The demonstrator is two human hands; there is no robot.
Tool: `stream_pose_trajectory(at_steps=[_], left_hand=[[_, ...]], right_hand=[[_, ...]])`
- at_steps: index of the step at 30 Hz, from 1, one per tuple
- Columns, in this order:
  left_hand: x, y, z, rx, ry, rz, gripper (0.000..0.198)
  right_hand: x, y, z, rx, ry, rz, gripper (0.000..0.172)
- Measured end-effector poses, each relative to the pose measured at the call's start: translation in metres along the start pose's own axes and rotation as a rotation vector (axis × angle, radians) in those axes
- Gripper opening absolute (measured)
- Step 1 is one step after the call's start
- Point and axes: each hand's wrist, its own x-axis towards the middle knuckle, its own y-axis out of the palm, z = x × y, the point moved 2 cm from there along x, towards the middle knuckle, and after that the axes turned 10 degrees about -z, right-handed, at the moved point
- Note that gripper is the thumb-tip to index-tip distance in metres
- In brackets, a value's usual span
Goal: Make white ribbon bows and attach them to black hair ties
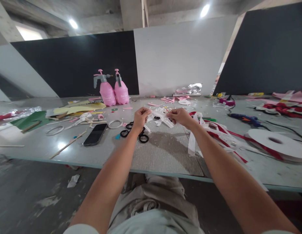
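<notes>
**Strip pinched between both hands, over desk**

Held up in front, about centre, just above the desk (163, 152): white strip (159, 113). Clamped at its left part by left hand (142, 114), at its right part by right hand (177, 115), thumb against fingers on both sides.

Key relation: long axis of strip running side to side, from one hand across to the other, roughly in line with the near desk edge. To the right of left hand, to the left of right hand. About equally near both; neither clearly closer. Cannot tell if pulled tight or folded: too blurred in the middle.

Just under strip, on desk: printed white scraps (167, 122), partly covered. Beside and below left hand: black loops (143, 142), likely scissors handles. Farther left: white ring (109, 124), then phone (95, 134), then thin stick (68, 145).

Right of right hand, past the forearm: red ribbon (241, 158) in a tangle with white lengths, spool (286, 147) lying flat, blue glue gun (246, 119) behind. At back, well apart from strip: two pink bottles (108, 93) to the left, foil (191, 89) to the right.
</notes>
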Motion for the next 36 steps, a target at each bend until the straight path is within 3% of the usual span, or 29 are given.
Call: stream_pose_trajectory(at_steps=[5, 8, 11, 14, 18, 20, 24, 29, 36], left_hand=[[-0.003, 0.006, 0.002, 0.257, 0.133, 0.178, 0.033], [-0.006, 0.01, 0.001, 0.295, 0.181, 0.268, 0.043], [-0.008, 0.011, 0.001, 0.266, 0.129, 0.303, 0.053], [-0.009, 0.011, 0.001, 0.429, 0.088, 0.374, 0.05], [-0.009, 0.008, 0.001, 0.615, 0.171, 0.32, 0.034], [-0.008, 0.007, 0.002, 0.617, 0.17, 0.29, 0.032], [-0.011, 0.012, 0.007, 0.524, 0.119, 0.418, 0.037], [-0.017, 0.019, 0.009, 0.449, 0.077, 0.42, 0.04], [-0.016, 0.019, 0.012, 0.367, -0.01, 0.332, 0.038]], right_hand=[[0.0, 0.002, -0.002, -0.013, -0.016, 0.02, 0.039], [0.0, 0.005, -0.004, -0.034, -0.017, 0.05, 0.037], [0.0, 0.006, -0.003, -0.077, -0.014, 0.071, 0.037], [-0.002, 0.005, 0.0, -0.083, -0.029, 0.068, 0.034], [-0.004, 0.004, 0.003, 0.006, -0.007, 0.11, 0.026], [-0.004, 0.007, 0.001, 0.056, 0.017, 0.168, 0.03], [-0.005, 0.014, -0.001, 0.121, 0.009, 0.237, 0.034], [-0.007, 0.017, 0.007, 0.106, -0.033, 0.134, 0.03], [-0.007, 0.016, 0.013, -0.243, -0.254, -0.041, 0.021]])
